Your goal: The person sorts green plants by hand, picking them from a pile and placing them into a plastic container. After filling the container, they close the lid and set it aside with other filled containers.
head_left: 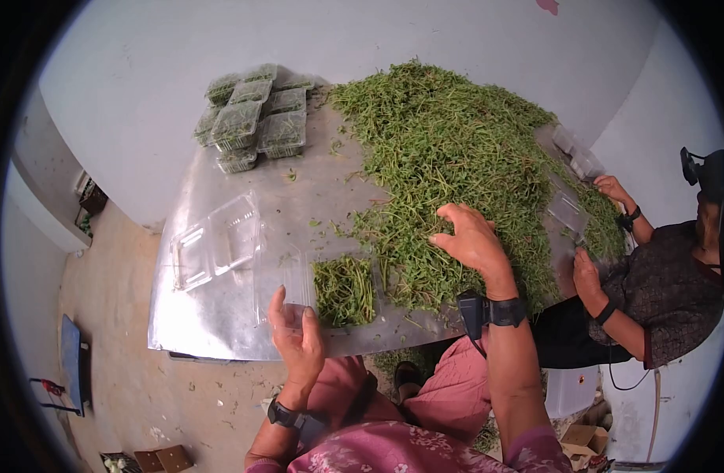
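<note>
A clear plastic clamshell box (pixel 382 315) lies unfolded at the table's near edge, its tray filled with leafy green stems (pixel 345 290). My left hand (pixel 299 343) is at the near edge of its lid side, thumb and forefinger apart, with fingertips overlapping the clear plastic. To the right, a big heap of loose greens (pixel 456 142) spreads over the metal table (pixel 323 189). Over the heap's near part is my right hand (pixel 471 240), palm down, thumb and fingers spread with nothing visible between them.
Filled clear boxes (pixel 237 122) are stacked at the back left. Another unfolded box (pixel 216 240) lies on the left. A co-worker (pixel 661 292) sits at right, hands by a clear box (pixel 567 211); more boxes (pixel 579 154) stand behind. Below is a cardboard box (pixel 584 440).
</note>
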Demonstrator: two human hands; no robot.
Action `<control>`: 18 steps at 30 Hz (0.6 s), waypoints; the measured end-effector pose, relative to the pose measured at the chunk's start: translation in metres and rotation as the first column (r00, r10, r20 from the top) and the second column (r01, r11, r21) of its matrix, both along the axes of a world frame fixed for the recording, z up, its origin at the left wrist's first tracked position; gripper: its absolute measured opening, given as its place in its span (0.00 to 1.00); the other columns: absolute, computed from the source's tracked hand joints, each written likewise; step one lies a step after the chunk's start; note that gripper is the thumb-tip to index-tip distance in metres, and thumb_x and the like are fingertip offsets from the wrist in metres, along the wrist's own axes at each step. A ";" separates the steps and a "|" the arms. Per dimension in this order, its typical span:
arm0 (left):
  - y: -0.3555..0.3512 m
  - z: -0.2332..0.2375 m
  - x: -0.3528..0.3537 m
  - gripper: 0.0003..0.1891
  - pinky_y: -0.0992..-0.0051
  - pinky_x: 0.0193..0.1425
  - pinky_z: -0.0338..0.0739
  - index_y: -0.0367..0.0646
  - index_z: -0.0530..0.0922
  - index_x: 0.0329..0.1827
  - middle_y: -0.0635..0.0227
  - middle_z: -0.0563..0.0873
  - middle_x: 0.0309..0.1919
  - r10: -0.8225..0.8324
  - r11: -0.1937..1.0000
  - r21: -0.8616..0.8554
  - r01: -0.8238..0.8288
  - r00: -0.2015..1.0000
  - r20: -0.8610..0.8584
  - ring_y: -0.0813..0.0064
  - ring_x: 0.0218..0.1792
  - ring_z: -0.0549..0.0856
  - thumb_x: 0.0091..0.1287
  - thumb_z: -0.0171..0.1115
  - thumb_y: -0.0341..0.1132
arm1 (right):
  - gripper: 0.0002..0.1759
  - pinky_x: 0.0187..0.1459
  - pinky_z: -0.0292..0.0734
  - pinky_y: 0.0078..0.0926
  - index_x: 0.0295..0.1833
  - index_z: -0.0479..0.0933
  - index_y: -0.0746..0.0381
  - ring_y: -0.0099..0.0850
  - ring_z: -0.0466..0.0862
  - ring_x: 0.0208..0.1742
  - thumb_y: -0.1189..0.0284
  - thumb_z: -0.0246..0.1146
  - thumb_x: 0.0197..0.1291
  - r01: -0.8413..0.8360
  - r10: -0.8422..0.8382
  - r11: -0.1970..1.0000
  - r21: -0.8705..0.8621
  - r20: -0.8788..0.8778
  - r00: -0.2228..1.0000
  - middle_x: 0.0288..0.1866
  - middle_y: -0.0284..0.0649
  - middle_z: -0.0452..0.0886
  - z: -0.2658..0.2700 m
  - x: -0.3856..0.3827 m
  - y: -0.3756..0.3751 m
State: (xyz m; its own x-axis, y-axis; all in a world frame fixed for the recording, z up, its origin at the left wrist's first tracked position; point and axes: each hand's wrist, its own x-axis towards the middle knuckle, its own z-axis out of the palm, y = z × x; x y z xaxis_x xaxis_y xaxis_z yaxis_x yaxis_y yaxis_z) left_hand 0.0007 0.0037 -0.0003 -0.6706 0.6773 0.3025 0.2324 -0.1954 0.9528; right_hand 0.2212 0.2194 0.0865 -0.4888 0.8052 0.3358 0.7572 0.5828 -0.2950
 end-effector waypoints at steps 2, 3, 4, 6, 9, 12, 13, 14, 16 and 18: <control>0.001 0.000 0.001 0.27 0.84 0.34 0.68 0.32 0.59 0.71 0.71 0.75 0.31 0.001 1.000 0.017 0.000 1.000 -0.013 0.85 0.30 0.72 0.70 0.53 0.22 | 0.26 0.48 0.77 0.39 0.52 0.77 0.68 0.45 0.83 0.50 0.64 0.72 0.52 0.038 -0.052 0.984 -0.174 -0.077 0.996 0.49 0.52 0.82 0.006 0.004 0.005; 0.003 -0.001 0.001 0.26 0.85 0.31 0.65 0.33 0.59 0.71 0.73 0.73 0.30 0.003 0.999 0.035 -0.002 1.000 -0.030 0.86 0.28 0.70 0.70 0.51 0.21 | 0.27 0.49 0.77 0.40 0.53 0.76 0.68 0.45 0.82 0.51 0.63 0.72 0.51 0.050 -0.082 0.964 -0.261 -0.112 0.990 0.51 0.52 0.81 0.009 0.005 0.007; 0.004 -0.002 0.002 0.25 0.86 0.28 0.62 0.33 0.59 0.71 0.75 0.70 0.29 0.005 0.999 0.052 -0.002 0.999 -0.047 0.88 0.26 0.68 0.70 0.50 0.21 | 0.28 0.51 0.76 0.39 0.54 0.76 0.68 0.45 0.81 0.52 0.63 0.73 0.51 0.055 -0.083 0.950 -0.307 -0.079 0.993 0.51 0.51 0.80 0.013 0.004 0.008; 0.004 -0.002 0.001 0.25 0.86 0.28 0.62 0.33 0.59 0.71 0.75 0.70 0.29 0.010 0.999 0.036 -0.008 0.997 -0.070 0.88 0.26 0.67 0.70 0.50 0.21 | 0.30 0.53 0.75 0.39 0.55 0.75 0.68 0.46 0.80 0.54 0.62 0.73 0.50 0.072 -0.084 0.916 -0.395 -0.012 0.996 0.53 0.50 0.79 0.018 0.004 0.008; 0.004 -0.003 0.000 0.25 0.86 0.27 0.62 0.34 0.59 0.71 0.75 0.70 0.29 0.015 0.999 0.032 -0.012 0.996 -0.084 0.88 0.26 0.67 0.70 0.50 0.21 | 0.30 0.55 0.74 0.40 0.53 0.76 0.70 0.47 0.79 0.55 0.63 0.75 0.48 0.020 -0.020 0.973 -0.228 0.003 1.000 0.52 0.50 0.79 0.009 -0.002 -0.003; 0.004 -0.004 0.000 0.26 0.86 0.27 0.61 0.34 0.59 0.71 0.75 0.70 0.29 0.017 0.999 0.029 -0.015 0.996 -0.083 0.88 0.26 0.67 0.70 0.51 0.21 | 0.24 0.53 0.74 0.43 0.49 0.79 0.68 0.49 0.79 0.53 0.66 0.74 0.49 0.055 -0.024 0.959 -0.279 0.112 0.993 0.52 0.49 0.78 0.013 -0.013 -0.012; 0.004 -0.004 0.000 0.26 0.86 0.27 0.62 0.34 0.59 0.71 0.75 0.70 0.29 0.016 1.000 0.026 -0.014 0.997 -0.082 0.88 0.26 0.67 0.70 0.51 0.21 | 0.22 0.51 0.74 0.44 0.47 0.79 0.68 0.49 0.79 0.52 0.67 0.73 0.50 0.062 -0.015 0.958 -0.280 0.165 0.986 0.50 0.50 0.79 0.009 -0.016 -0.011; 0.003 -0.004 0.000 0.26 0.86 0.27 0.62 0.34 0.59 0.71 0.75 0.70 0.29 0.012 1.000 0.026 -0.010 0.997 -0.073 0.88 0.26 0.67 0.70 0.51 0.21 | 0.19 0.50 0.74 0.45 0.45 0.79 0.68 0.50 0.80 0.51 0.68 0.73 0.50 0.069 -0.007 0.958 -0.280 0.218 0.976 0.47 0.50 0.79 0.001 -0.018 -0.007; 0.003 -0.004 0.000 0.26 0.86 0.28 0.62 0.34 0.59 0.71 0.75 0.71 0.29 0.002 1.000 0.028 -0.001 0.998 -0.057 0.88 0.26 0.68 0.70 0.51 0.21 | 0.16 0.46 0.75 0.46 0.41 0.78 0.68 0.50 0.80 0.45 0.69 0.71 0.52 0.075 -0.011 0.964 -0.254 0.243 0.970 0.39 0.51 0.78 -0.010 -0.017 -0.002; 0.004 -0.005 0.000 0.26 0.86 0.28 0.62 0.33 0.59 0.71 0.75 0.71 0.29 0.002 0.999 0.038 0.000 0.997 -0.073 0.88 0.26 0.68 0.70 0.51 0.21 | 0.13 0.40 0.75 0.46 0.37 0.76 0.69 0.49 0.81 0.37 0.71 0.70 0.54 0.064 -0.025 0.977 -0.201 0.192 0.981 0.31 0.52 0.76 -0.007 -0.014 0.001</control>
